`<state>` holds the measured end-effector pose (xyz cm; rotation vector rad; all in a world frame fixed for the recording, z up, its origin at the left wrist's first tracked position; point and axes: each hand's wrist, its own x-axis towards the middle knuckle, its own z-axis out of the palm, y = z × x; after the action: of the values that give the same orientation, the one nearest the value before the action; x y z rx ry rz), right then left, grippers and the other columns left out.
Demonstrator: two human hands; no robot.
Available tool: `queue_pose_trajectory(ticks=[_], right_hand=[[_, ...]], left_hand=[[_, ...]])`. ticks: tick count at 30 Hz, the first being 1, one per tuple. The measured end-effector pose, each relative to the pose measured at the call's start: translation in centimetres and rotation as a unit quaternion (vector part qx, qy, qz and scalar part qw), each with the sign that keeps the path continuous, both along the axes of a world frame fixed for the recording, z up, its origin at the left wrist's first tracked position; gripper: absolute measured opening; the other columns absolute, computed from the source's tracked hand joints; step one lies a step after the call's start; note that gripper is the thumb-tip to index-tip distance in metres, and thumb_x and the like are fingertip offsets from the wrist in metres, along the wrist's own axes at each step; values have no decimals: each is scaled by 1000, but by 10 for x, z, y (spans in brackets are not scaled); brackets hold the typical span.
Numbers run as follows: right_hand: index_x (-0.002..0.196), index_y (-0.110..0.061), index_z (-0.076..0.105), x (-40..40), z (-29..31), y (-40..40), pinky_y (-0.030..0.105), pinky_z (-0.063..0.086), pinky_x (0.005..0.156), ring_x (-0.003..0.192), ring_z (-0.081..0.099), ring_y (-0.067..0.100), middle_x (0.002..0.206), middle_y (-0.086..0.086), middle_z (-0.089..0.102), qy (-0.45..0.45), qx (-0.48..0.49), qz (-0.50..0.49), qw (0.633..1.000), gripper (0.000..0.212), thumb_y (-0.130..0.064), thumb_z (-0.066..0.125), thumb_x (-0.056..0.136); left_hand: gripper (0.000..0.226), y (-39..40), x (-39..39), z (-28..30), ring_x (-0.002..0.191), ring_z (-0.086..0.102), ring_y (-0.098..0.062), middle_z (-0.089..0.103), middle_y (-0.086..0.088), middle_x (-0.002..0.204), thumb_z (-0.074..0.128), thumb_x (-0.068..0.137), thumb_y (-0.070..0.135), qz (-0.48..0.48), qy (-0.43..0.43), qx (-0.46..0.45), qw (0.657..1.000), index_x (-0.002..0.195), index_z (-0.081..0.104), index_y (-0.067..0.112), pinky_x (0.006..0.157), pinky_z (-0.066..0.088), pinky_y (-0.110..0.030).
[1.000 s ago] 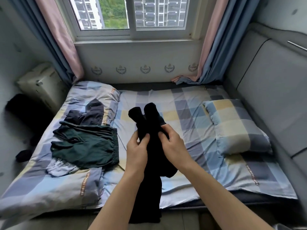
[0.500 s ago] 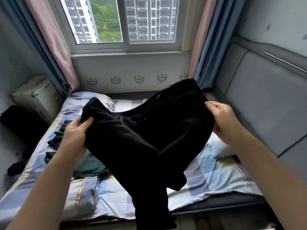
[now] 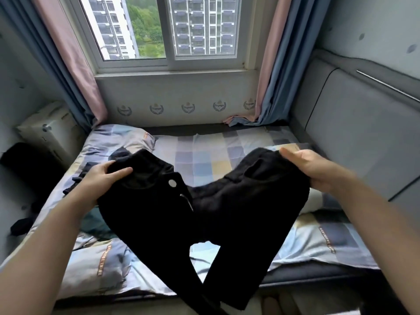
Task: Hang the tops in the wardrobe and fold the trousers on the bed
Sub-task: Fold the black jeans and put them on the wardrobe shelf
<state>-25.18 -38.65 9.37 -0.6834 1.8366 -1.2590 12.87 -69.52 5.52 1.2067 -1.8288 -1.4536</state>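
I hold black trousers (image 3: 227,219) spread out by the waistband above the bed (image 3: 204,155). My left hand (image 3: 102,178) grips the waistband's left end, thumb on top. My right hand (image 3: 311,169) grips the right end. A silver button and an open zip show at the front, facing up. The two legs hang down over the bed's near edge and cross near the bottom of the view. Dark and green clothes (image 3: 95,223) lie on the bed's left side, mostly hidden behind my left arm and the trousers.
A checked duvet (image 3: 95,267) covers the bed's left part. The pillow (image 3: 318,201) is mostly hidden by the trousers. A grey padded headboard (image 3: 363,137) lines the right. Window and curtains stand behind. A white box (image 3: 50,133) and dark items sit left of the bed.
My hands went from bunching the trousers together to pulling the waistband wide apart. The trousers have dropped lower and now show their front with button and zip.
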Motion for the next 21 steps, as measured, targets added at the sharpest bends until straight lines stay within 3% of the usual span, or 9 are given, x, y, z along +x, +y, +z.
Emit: queue_pose_trajectory(ticks=[2,3,5,8,13,16,21], right_hand=[[77,-7,75,-3,-3,6,24,54,56,66,67,15,80,11,71,-39,35,62,997,40,-46,77,65],[74,-10,76,-6,-3,5,21,52,52,62,67,13,76,9,70,-60,26,67,996,30,-39,77,67],[79,-11,77,-13,-3,4,21,54,56,67,70,15,82,9,73,-99,-24,49,994,20,-30,72,75],[98,-10,75,-24,3,-7,23,56,64,86,72,18,101,10,74,-144,-77,12,987,25,-25,64,82],[120,-8,61,-36,-2,-41,22,57,67,91,71,16,108,8,72,-124,-102,-55,986,28,-18,53,95],[119,-17,62,-44,-18,-63,20,56,66,88,71,12,104,2,73,-112,-105,-80,985,24,-20,49,98],[96,-28,73,-73,-34,-125,16,54,68,93,70,8,102,-4,74,-68,-128,-123,982,22,-30,51,96]], left_hand=[[20,4,1,1,77,73,-16,77,-3,92,72,85,22,-18,18,36,999,104,71,16,58,56,-21],[19,3,2,2,78,73,-17,76,-5,94,70,86,21,-14,39,55,998,104,71,16,58,57,-22],[15,1,4,6,74,73,-17,76,-6,93,67,88,21,14,76,87,993,102,71,16,58,58,-24],[12,-13,3,16,63,72,-16,76,-4,82,62,92,23,61,110,127,984,98,71,17,54,58,-28],[15,-46,-10,19,62,72,-15,76,-3,78,56,96,19,96,109,135,980,103,69,14,56,60,-30],[17,-69,-21,-2,64,72,-15,76,-2,79,53,98,19,100,110,157,976,104,68,13,57,60,-29],[23,-138,-63,-32,79,74,-20,76,-8,94,52,98,24,81,104,201,971,107,69,11,63,60,-29]])
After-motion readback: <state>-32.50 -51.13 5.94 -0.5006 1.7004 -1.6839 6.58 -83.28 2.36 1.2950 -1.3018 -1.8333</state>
